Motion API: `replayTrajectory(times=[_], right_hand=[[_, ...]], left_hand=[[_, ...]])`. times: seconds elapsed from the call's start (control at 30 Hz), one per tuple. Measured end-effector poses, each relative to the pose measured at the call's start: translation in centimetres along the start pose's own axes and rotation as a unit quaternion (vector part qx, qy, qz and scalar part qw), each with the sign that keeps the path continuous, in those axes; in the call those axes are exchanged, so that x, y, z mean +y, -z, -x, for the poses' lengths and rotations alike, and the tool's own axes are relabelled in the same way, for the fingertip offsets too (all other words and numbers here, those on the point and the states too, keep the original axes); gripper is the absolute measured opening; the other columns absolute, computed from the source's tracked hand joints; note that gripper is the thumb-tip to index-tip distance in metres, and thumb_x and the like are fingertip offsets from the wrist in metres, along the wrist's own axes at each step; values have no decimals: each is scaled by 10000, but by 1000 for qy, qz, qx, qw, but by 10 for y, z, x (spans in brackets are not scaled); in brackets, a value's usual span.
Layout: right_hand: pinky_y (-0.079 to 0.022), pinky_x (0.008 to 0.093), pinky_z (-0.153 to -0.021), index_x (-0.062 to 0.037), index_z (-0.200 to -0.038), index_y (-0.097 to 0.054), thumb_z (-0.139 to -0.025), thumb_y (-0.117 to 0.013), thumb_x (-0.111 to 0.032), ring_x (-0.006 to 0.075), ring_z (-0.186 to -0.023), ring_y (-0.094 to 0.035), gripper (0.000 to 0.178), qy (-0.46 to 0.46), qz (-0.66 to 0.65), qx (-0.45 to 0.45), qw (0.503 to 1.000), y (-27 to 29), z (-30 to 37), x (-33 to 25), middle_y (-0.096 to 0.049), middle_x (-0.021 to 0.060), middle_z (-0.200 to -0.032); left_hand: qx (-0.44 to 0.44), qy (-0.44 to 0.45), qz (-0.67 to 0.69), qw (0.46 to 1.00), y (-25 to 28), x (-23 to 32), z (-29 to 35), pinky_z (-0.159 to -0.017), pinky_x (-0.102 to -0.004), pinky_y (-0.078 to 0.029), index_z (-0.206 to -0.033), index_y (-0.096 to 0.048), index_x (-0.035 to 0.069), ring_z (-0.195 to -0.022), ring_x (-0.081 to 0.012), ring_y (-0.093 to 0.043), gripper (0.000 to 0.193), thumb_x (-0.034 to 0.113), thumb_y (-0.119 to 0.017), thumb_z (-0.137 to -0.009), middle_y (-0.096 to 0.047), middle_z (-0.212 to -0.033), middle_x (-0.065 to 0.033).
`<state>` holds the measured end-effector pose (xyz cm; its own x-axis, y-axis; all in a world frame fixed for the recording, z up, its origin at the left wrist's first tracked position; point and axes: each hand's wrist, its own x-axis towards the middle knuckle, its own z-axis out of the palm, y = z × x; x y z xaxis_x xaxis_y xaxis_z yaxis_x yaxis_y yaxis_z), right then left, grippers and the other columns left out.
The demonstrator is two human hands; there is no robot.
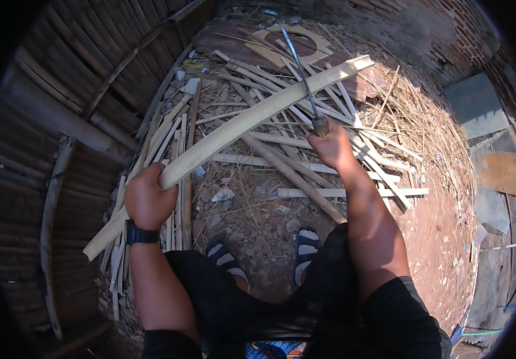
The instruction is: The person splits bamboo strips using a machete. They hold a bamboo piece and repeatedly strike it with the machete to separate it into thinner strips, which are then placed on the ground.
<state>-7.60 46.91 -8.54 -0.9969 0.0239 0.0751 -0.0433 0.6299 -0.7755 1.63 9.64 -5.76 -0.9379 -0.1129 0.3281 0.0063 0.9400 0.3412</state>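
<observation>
A long split bamboo piece [240, 124], pale and hollow on its upper face, slants from the lower left to the upper right. My left hand [149, 194] is wrapped round it near its lower end, with a dark watch on the wrist. In my right hand [332, 143] is the wooden handle of a long, narrow-bladed knife [298, 66]. Its blade points up and away, crossing over the bamboo's far part; whether the blade touches the bamboo I cannot tell.
Several split bamboo strips [323, 168] lie heaped on littered ground ahead. A board with a round hole [265, 55] lies at the back. A bamboo wall [60, 107] stands left, a brick wall [470, 27] at the far right. Panels [479, 107] lean at right. My sandalled feet [225, 257] are below.
</observation>
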Motion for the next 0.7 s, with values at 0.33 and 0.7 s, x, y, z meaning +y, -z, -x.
replayTrajectory(times=[0.33,0.7], right_hand=[[-518,425,-716,-48,-1006,-654,-792,-710,-136,354,-753,-668,238,74,85,-34,993,38,-1,3,-693,177,-804],[-494,404,-650,-32,-889,-617,-778,-728,-115,355,-692,-653,177,199,83,-56,975,26,21,-5,-647,184,-728]], left_hand=[[-16,11,87,996,2,0,2,-724,-406,-539,-968,-706,-10,-812,-383,-707,282,99,-780,-719,-702,-855,-221],[-42,-8,59,997,153,-58,58,-607,-323,-433,-840,-631,-47,-635,-185,-547,183,18,-759,-725,-602,-706,-150]])
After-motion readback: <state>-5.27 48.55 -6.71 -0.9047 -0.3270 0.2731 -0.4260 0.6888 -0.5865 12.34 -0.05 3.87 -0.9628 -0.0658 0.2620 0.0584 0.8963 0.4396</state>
